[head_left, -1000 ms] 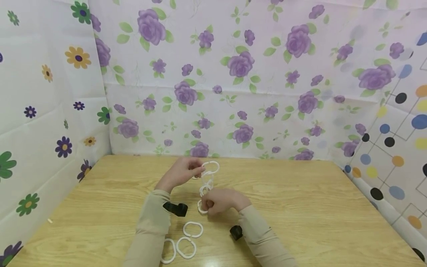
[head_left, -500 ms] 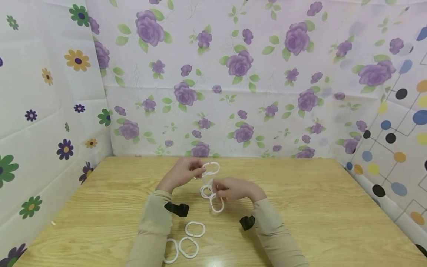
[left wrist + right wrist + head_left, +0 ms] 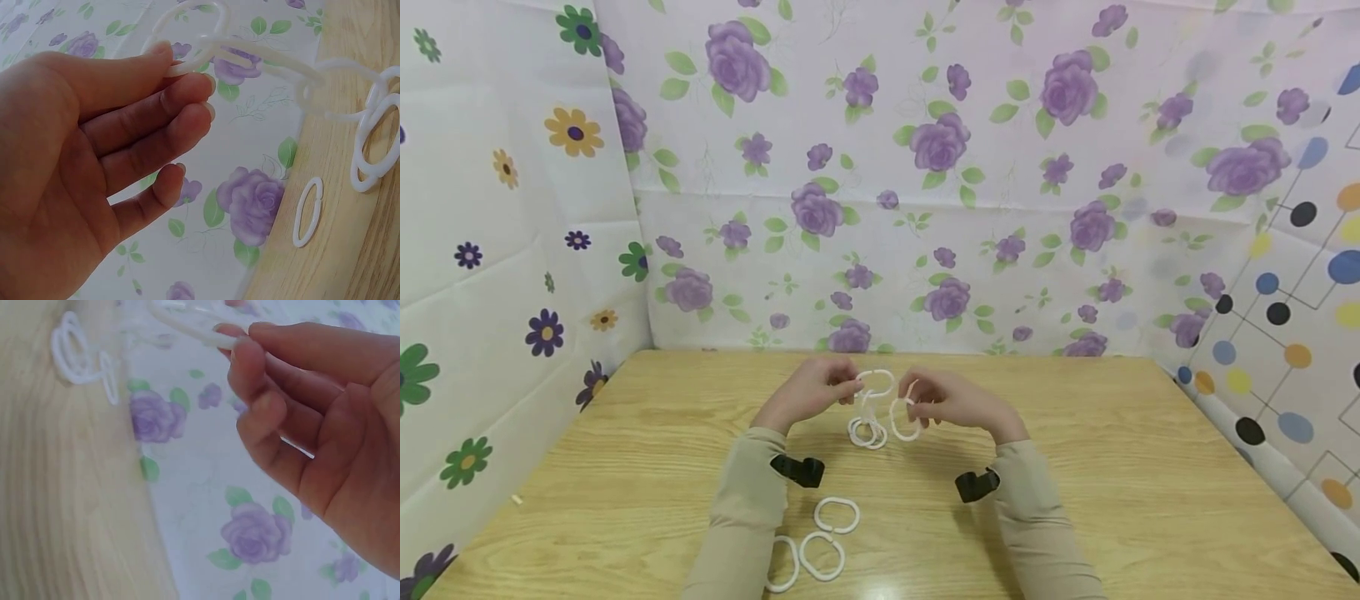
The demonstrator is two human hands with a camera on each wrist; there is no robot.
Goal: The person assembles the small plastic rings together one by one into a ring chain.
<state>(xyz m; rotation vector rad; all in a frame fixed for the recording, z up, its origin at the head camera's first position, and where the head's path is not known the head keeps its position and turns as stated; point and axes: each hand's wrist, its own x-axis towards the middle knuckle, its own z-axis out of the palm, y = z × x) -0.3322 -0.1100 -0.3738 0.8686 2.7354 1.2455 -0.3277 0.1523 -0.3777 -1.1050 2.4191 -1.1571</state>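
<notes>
Fingers (image 3: 850, 385) of left hand (image 3: 808, 392) pinching ring chain (image 3: 874, 408); right hand (image 3: 951, 402) pinching single ring (image 3: 904, 419).

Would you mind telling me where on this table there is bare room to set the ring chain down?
The wooden table is bare right of the right hand, toward the dotted wall. It is also bare left of the left hand, toward the daisy wall. It is crowded between the sleeves, where three loose rings lie below the ring chain.
</notes>
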